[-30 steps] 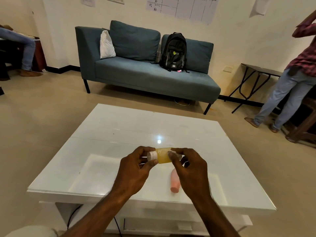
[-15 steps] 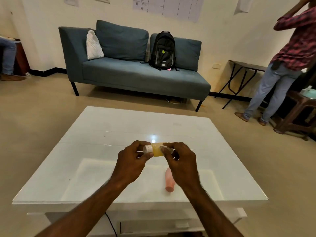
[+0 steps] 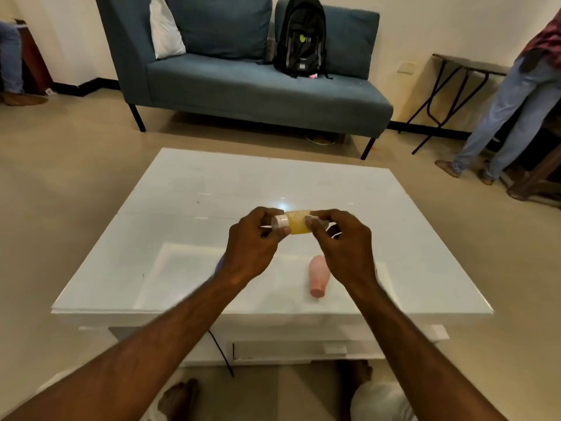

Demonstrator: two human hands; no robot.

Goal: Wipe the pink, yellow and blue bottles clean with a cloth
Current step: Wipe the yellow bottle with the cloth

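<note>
Our hands meet over the desk [image 3: 212, 189] and hold the yellow bottle [image 3: 299, 226] between them, clear of the top. Our left hand [image 3: 249, 253] curls round its white cap [image 3: 280, 221]. Our right hand [image 3: 343, 250] pinches the opposite end with curled fingers. The bottle lies level, long axis left to right, cap pointing left. Below our right hand the pink bottle [image 3: 318, 279] lies on the desk, long axis near to far, narrower end toward us.
</note>
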